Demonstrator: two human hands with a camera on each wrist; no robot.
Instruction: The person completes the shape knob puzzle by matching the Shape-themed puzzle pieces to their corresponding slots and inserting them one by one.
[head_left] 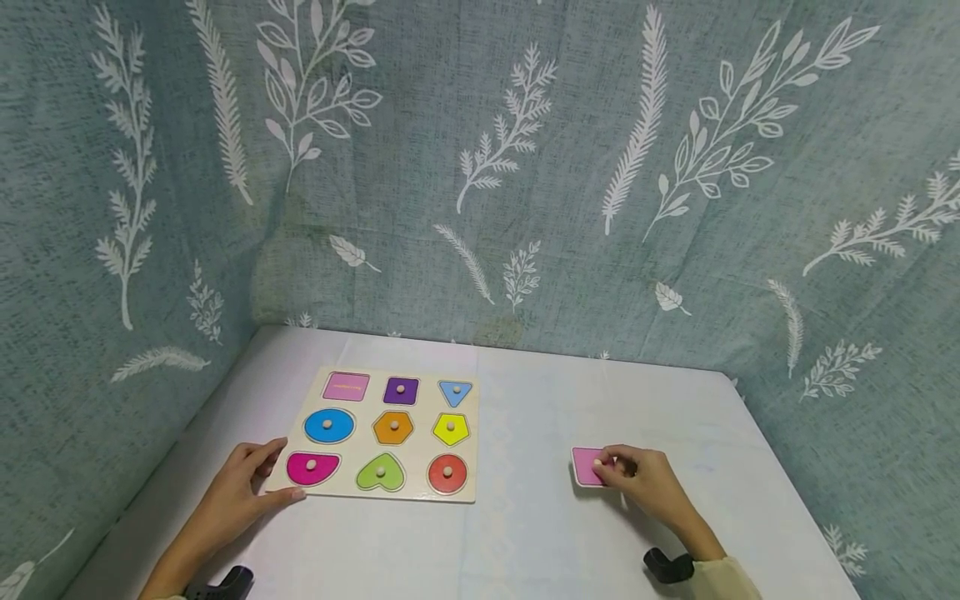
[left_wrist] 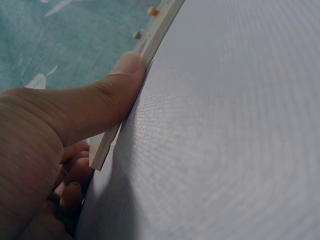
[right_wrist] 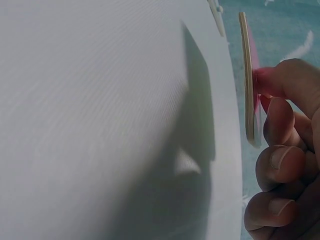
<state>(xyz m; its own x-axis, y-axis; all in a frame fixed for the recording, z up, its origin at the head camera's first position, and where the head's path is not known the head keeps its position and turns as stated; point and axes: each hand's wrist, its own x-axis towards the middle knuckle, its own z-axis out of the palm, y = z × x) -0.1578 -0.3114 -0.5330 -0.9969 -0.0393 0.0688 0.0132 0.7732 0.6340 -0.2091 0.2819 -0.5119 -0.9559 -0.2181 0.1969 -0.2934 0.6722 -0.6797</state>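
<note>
A wooden shape puzzle board point(head_left: 417, 452) lies flat on the left half of the table. My left hand point(head_left: 243, 483) grips its near left corner, with the thumb on the front edge and the fingers at the left side. The left wrist view shows the thumb pressed against the board's edge point(left_wrist: 161, 32). To the right of the board, my right hand point(head_left: 651, 485) pinches a pink rectangular puzzle piece point(head_left: 586, 469) by its small knob. The right wrist view shows this piece point(right_wrist: 248, 80) held off the cloth, its shadow cast below.
In the board sit a purple square point(head_left: 401, 400), blue triangle point(head_left: 455, 400), orange hexagon point(head_left: 393, 437) and several other knobbed pieces. The pink rectangular recess point(head_left: 347, 386) at its far left holds no piece. Leaf-patterned cloth point(head_left: 420, 267) hangs around the white table point(head_left: 540, 550).
</note>
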